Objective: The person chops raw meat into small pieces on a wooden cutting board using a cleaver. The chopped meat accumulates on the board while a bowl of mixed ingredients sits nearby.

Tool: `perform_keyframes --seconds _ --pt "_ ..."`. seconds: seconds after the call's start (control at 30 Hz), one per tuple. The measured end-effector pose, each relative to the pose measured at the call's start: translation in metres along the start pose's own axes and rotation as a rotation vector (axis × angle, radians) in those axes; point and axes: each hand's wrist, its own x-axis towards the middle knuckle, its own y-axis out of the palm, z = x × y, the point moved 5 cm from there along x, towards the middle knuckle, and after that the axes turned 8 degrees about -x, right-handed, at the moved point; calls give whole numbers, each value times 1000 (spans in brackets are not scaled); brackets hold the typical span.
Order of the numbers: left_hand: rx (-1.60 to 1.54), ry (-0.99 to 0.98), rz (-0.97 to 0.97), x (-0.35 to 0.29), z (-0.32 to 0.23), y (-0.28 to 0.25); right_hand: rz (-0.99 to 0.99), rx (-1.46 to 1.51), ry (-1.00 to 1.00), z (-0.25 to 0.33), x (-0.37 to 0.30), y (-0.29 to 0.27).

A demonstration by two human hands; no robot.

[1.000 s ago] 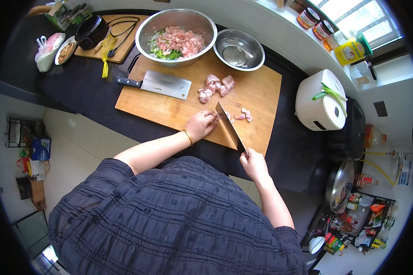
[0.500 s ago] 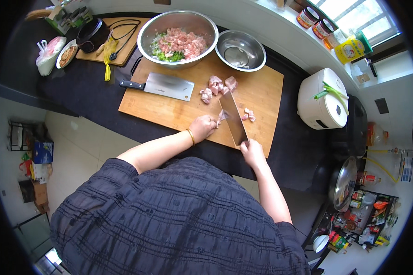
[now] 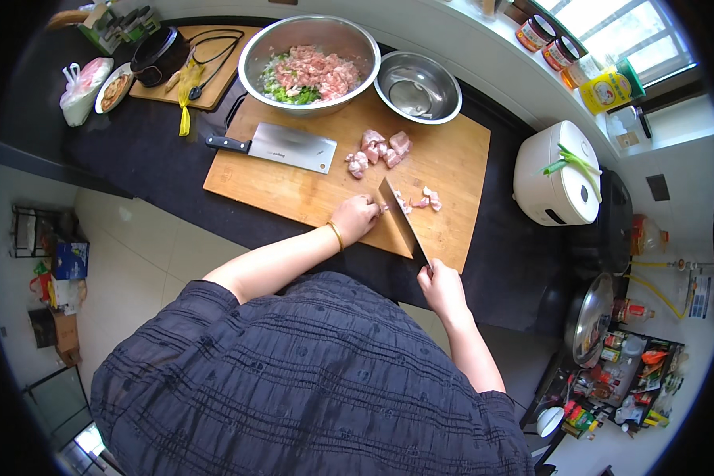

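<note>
Left hand (image 3: 355, 218) curled, hold on meat (image 3: 385, 208) unclear; right hand (image 3: 441, 286) gripping cleaver (image 3: 403, 220). Meat likely soft, slippery: pinch left end.

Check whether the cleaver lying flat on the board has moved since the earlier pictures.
No, not in any direction: the cleaver keeps its spot on the wooden board, black handle at the left edge.
</note>
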Motion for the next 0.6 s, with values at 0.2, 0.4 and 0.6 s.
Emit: perform_keyframes --seconds 0.2,0.4,0.6 --pt "36 33 90 -2 9 19 -8 -66 -29 4 16 26" --pt "52 45 198 2 10 17 -53 -60 -11 34 53 41" --pt "34 94 325 -3 1 -1 -42 25 20 16 40 37"
